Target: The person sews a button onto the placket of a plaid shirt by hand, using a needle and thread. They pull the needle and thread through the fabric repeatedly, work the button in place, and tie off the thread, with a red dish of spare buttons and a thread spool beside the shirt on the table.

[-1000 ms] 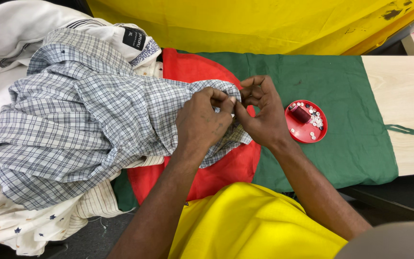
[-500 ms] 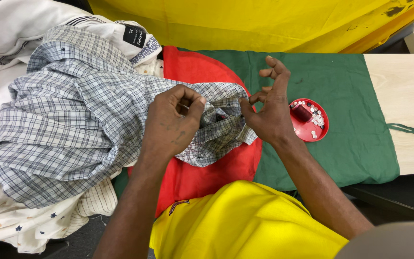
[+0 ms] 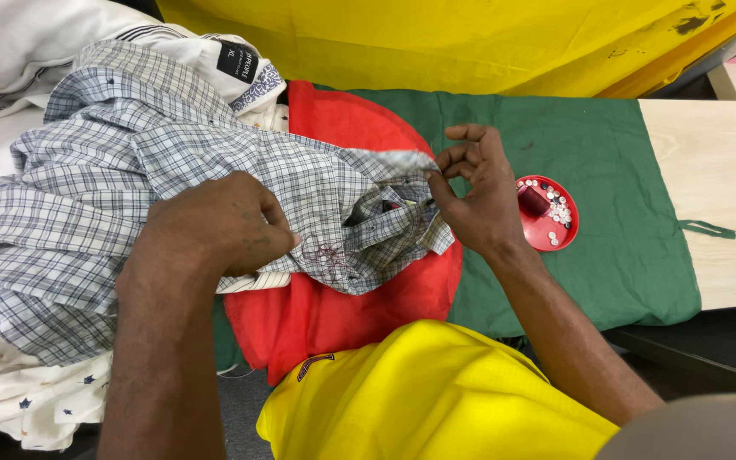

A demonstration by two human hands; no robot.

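Left hand (image 3: 219, 226) fisted, clamped on checked shirt (image 3: 215, 179), knuckles up, pinning fabric over red cloth (image 3: 342, 298). Right hand (image 3: 470, 192) at shirt's right edge, thumb and forefinger pinched together on hem; other fingers spread, raised. Shirt lies bunched across red cloth and pile of white garments (image 3: 10, 51) at left. Red dish (image 3: 551, 213) with small white buttons, dark spool, just right of right hand, on green cloth (image 3: 623, 170) covering bench (image 3: 717, 153).

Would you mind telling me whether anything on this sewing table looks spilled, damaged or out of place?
Nothing stands out. The buttons stay inside the red dish with the dark spool, none on the green cloth. The left hand and right hand hold the checked shirt, which is bunched but shows no tear.
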